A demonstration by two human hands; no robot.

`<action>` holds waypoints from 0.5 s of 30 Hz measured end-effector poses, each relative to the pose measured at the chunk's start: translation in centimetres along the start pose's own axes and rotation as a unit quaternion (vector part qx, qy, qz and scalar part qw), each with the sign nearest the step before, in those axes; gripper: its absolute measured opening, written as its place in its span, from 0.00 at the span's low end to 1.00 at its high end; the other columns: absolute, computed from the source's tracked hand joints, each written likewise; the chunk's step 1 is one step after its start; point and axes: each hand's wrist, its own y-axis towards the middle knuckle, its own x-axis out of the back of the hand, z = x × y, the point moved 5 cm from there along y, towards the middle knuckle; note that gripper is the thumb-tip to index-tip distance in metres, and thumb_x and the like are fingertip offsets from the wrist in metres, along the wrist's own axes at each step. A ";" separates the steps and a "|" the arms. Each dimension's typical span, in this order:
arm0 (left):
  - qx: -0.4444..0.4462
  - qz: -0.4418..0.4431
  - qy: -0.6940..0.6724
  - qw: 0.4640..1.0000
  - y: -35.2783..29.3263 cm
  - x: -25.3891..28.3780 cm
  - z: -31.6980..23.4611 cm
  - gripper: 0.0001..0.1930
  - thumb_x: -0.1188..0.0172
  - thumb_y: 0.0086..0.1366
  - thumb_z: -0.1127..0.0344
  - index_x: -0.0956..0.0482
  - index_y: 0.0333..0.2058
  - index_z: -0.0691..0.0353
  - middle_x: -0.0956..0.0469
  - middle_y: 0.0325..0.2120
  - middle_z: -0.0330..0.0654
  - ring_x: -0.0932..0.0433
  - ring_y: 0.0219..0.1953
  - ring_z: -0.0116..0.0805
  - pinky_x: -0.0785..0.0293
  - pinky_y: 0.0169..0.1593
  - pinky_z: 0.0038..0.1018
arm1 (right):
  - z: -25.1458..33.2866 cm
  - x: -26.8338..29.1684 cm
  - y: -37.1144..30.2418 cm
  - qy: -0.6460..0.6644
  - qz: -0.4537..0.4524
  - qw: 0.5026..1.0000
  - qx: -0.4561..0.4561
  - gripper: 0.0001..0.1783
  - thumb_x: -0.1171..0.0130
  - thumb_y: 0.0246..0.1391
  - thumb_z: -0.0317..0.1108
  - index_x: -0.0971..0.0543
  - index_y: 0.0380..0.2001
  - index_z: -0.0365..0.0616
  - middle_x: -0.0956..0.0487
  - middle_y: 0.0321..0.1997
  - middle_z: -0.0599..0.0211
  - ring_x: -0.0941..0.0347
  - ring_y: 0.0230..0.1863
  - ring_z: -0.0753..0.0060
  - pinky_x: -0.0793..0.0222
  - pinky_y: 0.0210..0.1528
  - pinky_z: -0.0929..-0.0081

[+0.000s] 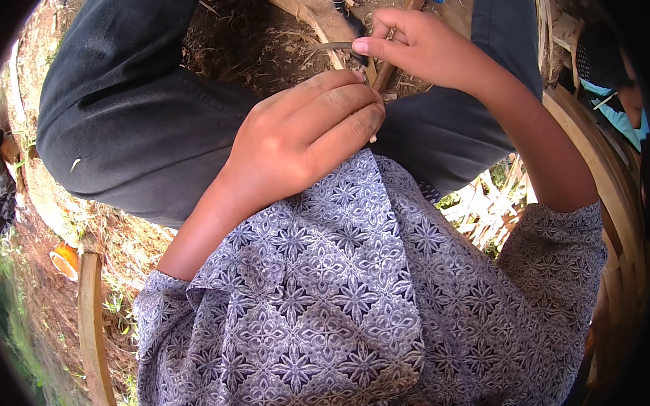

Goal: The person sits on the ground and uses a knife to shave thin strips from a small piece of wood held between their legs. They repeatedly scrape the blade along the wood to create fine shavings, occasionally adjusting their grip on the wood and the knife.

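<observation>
Clearly, the left hand (pixel 304 135) is curled shut around a thin bamboo strip (pixel 385 73), bracing it over the dark trousers (pixel 133 131), while the right hand (pixel 416 46), just above, pinches a small blade (pixel 333 46) to shave it.

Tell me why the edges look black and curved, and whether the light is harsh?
Head view: the fisheye lens leaves black corners and bends the bamboo hoop near the rim; sunlight is bright on the right hand, the left hand is evenly lit, both sharp.
</observation>
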 end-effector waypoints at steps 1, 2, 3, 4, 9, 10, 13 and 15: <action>0.004 0.006 -0.002 1.000 0.0 0.0 0.0 0.11 0.29 0.51 0.72 0.16 0.35 0.66 0.16 0.37 0.45 0.14 0.45 0.45 0.14 0.43 0.33 | 0.2 0.1 0.3 -0.015 -0.002 1.000 0.008 0.22 0.36 0.64 0.53 0.25 0.29 0.46 0.36 0.13 0.80 0.43 0.17 0.88 0.54 0.20 0.76; 0.009 0.013 -0.004 1.000 0.0 -0.1 0.0 0.11 0.30 0.51 0.72 0.16 0.35 0.65 0.16 0.38 0.45 0.14 0.45 0.45 0.14 0.44 0.33 | 0.5 0.2 0.6 -0.030 -0.003 0.999 0.016 0.21 0.36 0.64 0.52 0.25 0.29 0.46 0.37 0.13 0.80 0.44 0.16 0.88 0.55 0.20 0.75; 0.004 0.027 0.004 1.000 -0.2 -0.2 -0.1 0.11 0.30 0.52 0.72 0.16 0.36 0.65 0.16 0.38 0.44 0.14 0.46 0.44 0.14 0.44 0.32 | 0.7 0.2 0.8 -0.048 0.000 0.999 0.010 0.21 0.36 0.64 0.52 0.25 0.29 0.46 0.37 0.13 0.79 0.44 0.16 0.87 0.54 0.20 0.74; 0.000 0.040 0.012 0.999 -0.6 -0.4 -0.3 0.11 0.31 0.53 0.72 0.16 0.36 0.65 0.16 0.39 0.44 0.14 0.46 0.44 0.14 0.44 0.32 | 0.9 0.3 1.0 -0.066 0.002 0.998 0.005 0.21 0.35 0.64 0.52 0.25 0.29 0.46 0.37 0.13 0.78 0.44 0.16 0.86 0.54 0.20 0.74; -0.004 0.058 0.037 0.998 -1.1 -0.7 -0.4 0.11 0.32 0.54 0.71 0.16 0.38 0.63 0.16 0.39 0.43 0.14 0.47 0.43 0.14 0.43 0.31 | 1.4 -0.1 1.3 -0.083 -0.016 0.994 0.065 0.21 0.35 0.63 0.52 0.25 0.29 0.46 0.37 0.12 0.74 0.43 0.16 0.83 0.51 0.20 0.72; -0.007 0.059 0.039 0.998 -1.0 -0.8 -0.4 0.11 0.32 0.55 0.71 0.16 0.38 0.63 0.16 0.39 0.43 0.14 0.47 0.43 0.14 0.43 0.31 | 0.8 -0.6 1.6 -0.081 -0.036 0.993 0.082 0.22 0.35 0.63 0.52 0.25 0.29 0.46 0.36 0.12 0.74 0.42 0.16 0.83 0.51 0.20 0.72; -0.006 0.062 0.036 0.997 -0.8 -0.9 -0.5 0.11 0.31 0.55 0.70 0.16 0.37 0.63 0.16 0.39 0.43 0.14 0.47 0.43 0.14 0.42 0.31 | -1.1 -1.9 3.5 -0.097 -0.078 0.988 0.090 0.22 0.35 0.63 0.52 0.25 0.29 0.45 0.36 0.13 0.74 0.42 0.16 0.83 0.51 0.20 0.72; -0.002 0.061 0.035 0.998 -0.7 -0.9 -0.5 0.10 0.31 0.54 0.71 0.16 0.37 0.63 0.16 0.38 0.43 0.14 0.46 0.43 0.14 0.41 0.31 | -2.3 -1.9 5.9 -0.114 -0.092 0.988 0.048 0.22 0.36 0.63 0.53 0.23 0.29 0.44 0.30 0.17 0.67 0.35 0.20 0.73 0.43 0.24 0.67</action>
